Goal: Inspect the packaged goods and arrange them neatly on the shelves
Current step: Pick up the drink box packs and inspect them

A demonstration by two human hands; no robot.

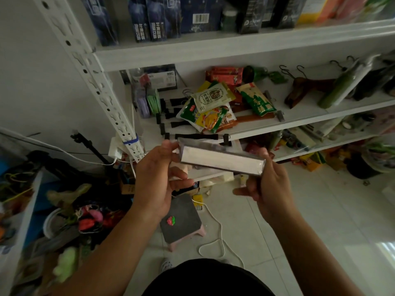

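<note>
Nearest you, your two hands hold a long silvery-white box between them in front of the shelving, its right end a little lower. Your left hand grips the box's left end, thumb on top and fingers curled underneath; your right hand wraps round the right end, with one digit jutting leftward below the box (thumb or finger, I cannot tell). Beneath your hands a small stool with a grey top and pink legs stands on the tiled floor, a white cable looping beside it. Beyond the box, the middle shelf carries a loose pile of snack packets, green and yellow ones uppermost, with wooden hangers and a green bottle lying to their right. Farthest off, dark blue boxes stand upright in a row on the top shelf.
</note>
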